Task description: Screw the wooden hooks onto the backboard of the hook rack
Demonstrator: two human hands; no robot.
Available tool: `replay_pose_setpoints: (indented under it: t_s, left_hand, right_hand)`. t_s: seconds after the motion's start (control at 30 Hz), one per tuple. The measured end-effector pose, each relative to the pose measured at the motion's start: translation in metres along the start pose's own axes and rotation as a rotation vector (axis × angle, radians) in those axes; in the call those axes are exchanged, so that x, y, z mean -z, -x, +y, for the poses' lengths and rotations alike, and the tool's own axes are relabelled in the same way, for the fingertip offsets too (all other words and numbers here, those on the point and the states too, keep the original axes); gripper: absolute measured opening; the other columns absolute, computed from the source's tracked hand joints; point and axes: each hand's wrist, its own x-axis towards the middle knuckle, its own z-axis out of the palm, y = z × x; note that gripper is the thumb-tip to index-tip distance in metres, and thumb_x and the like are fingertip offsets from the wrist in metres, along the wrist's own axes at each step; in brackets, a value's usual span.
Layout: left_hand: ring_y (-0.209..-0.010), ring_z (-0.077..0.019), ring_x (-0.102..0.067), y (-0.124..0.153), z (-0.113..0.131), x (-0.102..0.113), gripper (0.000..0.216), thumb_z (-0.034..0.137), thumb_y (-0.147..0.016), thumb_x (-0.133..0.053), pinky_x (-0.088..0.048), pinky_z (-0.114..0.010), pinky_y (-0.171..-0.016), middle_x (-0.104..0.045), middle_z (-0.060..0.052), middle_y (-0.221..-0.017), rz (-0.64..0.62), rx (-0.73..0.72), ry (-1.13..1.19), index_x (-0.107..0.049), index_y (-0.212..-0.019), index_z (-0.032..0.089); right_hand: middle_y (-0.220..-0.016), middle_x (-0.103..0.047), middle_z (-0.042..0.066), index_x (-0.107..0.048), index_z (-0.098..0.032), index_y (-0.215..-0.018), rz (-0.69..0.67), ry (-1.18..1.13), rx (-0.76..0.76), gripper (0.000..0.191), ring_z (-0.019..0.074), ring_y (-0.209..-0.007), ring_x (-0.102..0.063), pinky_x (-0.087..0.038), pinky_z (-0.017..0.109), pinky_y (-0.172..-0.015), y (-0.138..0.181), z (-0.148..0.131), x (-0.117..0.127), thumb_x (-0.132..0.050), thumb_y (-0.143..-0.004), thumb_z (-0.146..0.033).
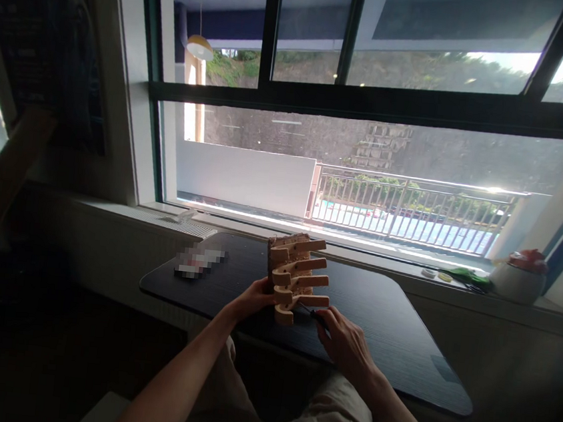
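A wooden rack (pixel 306 265) with several curved, hook-like wooden arms is held up near the front edge of the dark table. My left hand (pixel 254 298) grips it at its lower left side, the fingertips partly hidden behind the wood. In my right hand (pixel 347 339) is a screwdriver (pixel 319 318) with a dark handle. Its thin shaft points left toward the lowest arms of the rack. Whether the tip touches a screw is too small to tell.
The dark table (pixel 376 315) has rounded corners and stands against the window wall. A blurred-out flat item (pixel 200 261) lies on its left part. On the sill are a white pot (pixel 518 279), a green item (pixel 470 278) and small round lids. My legs are under the table.
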Motion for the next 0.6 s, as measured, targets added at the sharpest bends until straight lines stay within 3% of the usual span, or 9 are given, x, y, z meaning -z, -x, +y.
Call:
replay_pose_setpoints:
  t_s: [0.17, 0.3, 0.37, 0.47, 0.6]
  left_hand:
    - [-0.108, -0.0309, -0.059, 0.004, 0.007, -0.005, 0.058, 0.031, -0.062, -0.081, -0.044, -0.043, -0.094, -0.066, -0.011, -0.113, -0.053, -0.009, 0.022, -0.063, -0.114, 0.015]
    - [-0.11, -0.0317, -0.057, 0.005, 0.007, -0.007, 0.057, 0.031, -0.061, -0.081, -0.043, -0.044, -0.096, -0.068, -0.009, -0.111, -0.023, -0.028, 0.007, -0.064, -0.114, 0.018]
    - [-0.106, -0.0308, -0.059, 0.003, 0.003, -0.005, 0.056, 0.031, -0.059, -0.082, -0.044, -0.043, -0.094, -0.068, -0.009, -0.108, 0.0, -0.024, -0.009, -0.065, -0.11, 0.016]
    - [-0.099, -0.0282, -0.062, 0.001, -0.001, -0.002, 0.053, 0.031, -0.058, -0.083, -0.046, -0.04, -0.09, -0.069, -0.009, -0.104, 0.01, -0.017, -0.018, -0.066, -0.106, 0.014]
    - [-0.096, -0.0264, -0.063, 0.0, -0.003, 0.0, 0.051, 0.03, -0.058, -0.082, -0.047, -0.038, -0.087, -0.069, -0.009, -0.103, 0.0, -0.017, -0.024, -0.066, -0.104, 0.013]
  right_hand:
    - [-0.092, -0.068, 0.005, -0.06, -0.022, -0.097, -0.009, 0.054, -0.11, 0.025, 0.0182, -0.079, -0.065, -0.043, 0.028, -0.066, 0.005, 0.008, -0.008, -0.038, -0.092, -0.032]
    - [-0.081, -0.07, 0.002, -0.062, -0.025, -0.088, -0.032, 0.061, -0.164, 0.031, 0.0176, -0.074, -0.065, -0.041, 0.027, -0.061, 0.002, 0.004, -0.011, -0.034, -0.093, -0.034]
    - [-0.088, -0.071, 0.002, -0.06, -0.025, -0.1, -0.044, 0.063, -0.153, 0.024, 0.0178, -0.076, -0.065, -0.04, 0.026, -0.061, 0.0, 0.0, -0.009, -0.04, -0.09, -0.031]
    - [-0.102, -0.069, 0.002, -0.053, -0.026, -0.114, -0.063, 0.067, -0.105, 0.031, 0.0173, -0.08, -0.065, -0.041, 0.026, -0.064, -0.002, -0.002, -0.003, -0.046, -0.084, -0.022]
    - [-0.103, -0.068, 0.004, -0.056, -0.025, -0.104, -0.073, 0.071, -0.058, 0.023, 0.0177, -0.085, -0.064, -0.041, 0.027, -0.068, -0.001, -0.003, -0.001, -0.042, -0.086, -0.02]
